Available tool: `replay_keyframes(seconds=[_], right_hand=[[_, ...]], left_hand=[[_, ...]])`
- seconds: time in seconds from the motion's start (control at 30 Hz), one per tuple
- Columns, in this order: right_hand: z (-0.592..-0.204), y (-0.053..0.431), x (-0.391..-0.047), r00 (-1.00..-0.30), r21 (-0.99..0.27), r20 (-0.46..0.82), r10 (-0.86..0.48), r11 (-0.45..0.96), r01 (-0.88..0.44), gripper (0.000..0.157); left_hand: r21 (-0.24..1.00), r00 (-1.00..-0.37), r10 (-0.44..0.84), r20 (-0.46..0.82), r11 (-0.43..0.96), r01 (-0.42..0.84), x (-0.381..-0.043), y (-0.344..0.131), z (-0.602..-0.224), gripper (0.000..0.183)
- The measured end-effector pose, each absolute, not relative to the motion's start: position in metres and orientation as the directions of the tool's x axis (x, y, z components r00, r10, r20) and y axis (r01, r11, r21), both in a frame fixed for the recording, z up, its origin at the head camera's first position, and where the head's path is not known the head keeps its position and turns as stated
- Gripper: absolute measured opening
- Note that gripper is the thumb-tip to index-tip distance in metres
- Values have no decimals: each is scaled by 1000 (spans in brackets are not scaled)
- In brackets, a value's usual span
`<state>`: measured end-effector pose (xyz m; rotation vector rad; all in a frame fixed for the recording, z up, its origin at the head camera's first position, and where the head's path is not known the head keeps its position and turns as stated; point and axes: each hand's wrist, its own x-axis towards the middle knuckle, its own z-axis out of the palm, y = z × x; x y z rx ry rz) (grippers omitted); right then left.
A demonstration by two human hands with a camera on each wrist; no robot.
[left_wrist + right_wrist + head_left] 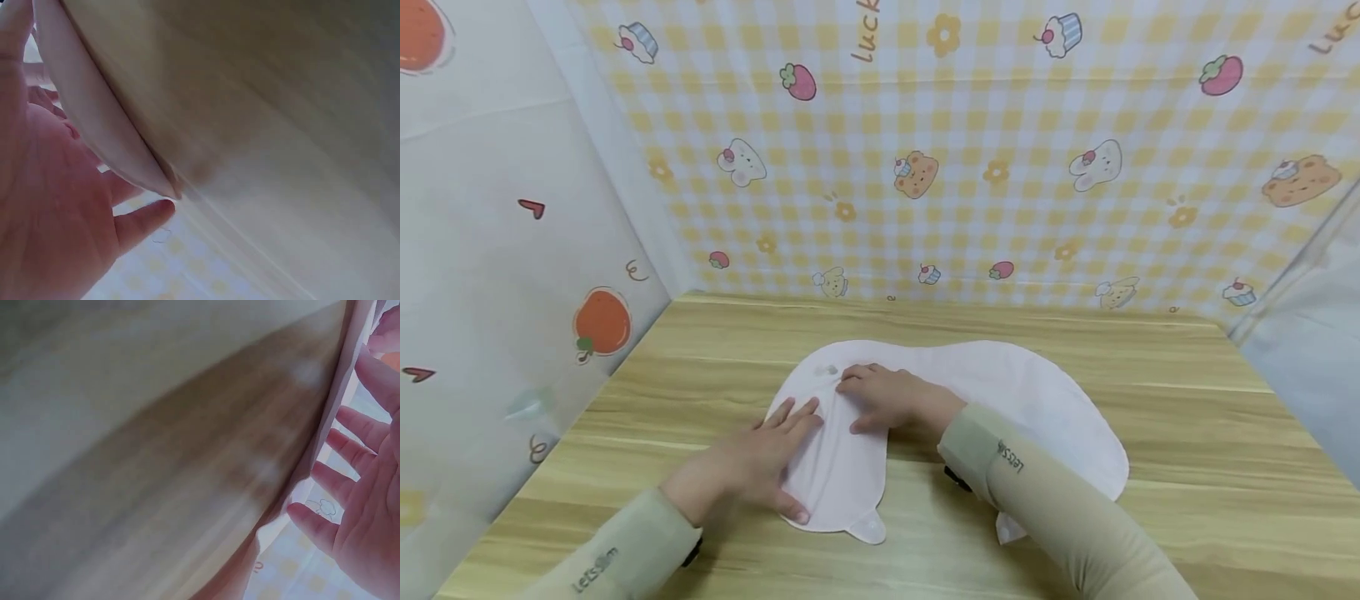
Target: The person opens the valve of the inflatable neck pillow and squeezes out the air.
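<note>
A pale pink, arch-shaped piece that looks like soft sheet material (1000,379) lies on the wooden table, its two legs pointing toward me. A small rounded tab (868,527) sticks out at the lower end of its left leg. My left hand (748,458) presses on the outer edge of that leg with fingers spread. Near the top of the same leg, my right hand (887,400) rests with its fingers extended, beside small wrinkles and a greyish mark (826,370). My right forearm covers part of the right leg. Both wrist views show extended fingers along the pink edge (94,100).
The wood-grain tabletop (1187,400) spreads around the pink piece. Behind it hangs a yellow checked cloth (962,125) with cartoon prints. A white printed sheet (490,275) stands along the left side, and another pale sheet (1322,292) at the right.
</note>
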<state>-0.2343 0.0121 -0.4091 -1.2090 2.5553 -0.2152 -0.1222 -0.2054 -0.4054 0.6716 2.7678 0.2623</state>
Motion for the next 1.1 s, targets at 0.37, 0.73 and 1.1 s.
replay_keyframes(seconds=[0.37,0.73,1.1], right_hand=[[-404,22,-238,-630,-270,-243,-737,676,-686,69],[-404,28,-236,-673,-261,-341,-656,754,-603,82],[-407,32,-240,-680,-216,-352,-644,762,-610,86]], left_hand=[[129,-851,490,-192,872,473,-127,-187,-398,107],[131,-824,511,-244,860,494,-148,-180,-405,82],[127,-882,375,-286,927,353,-137,-212,-401,93]])
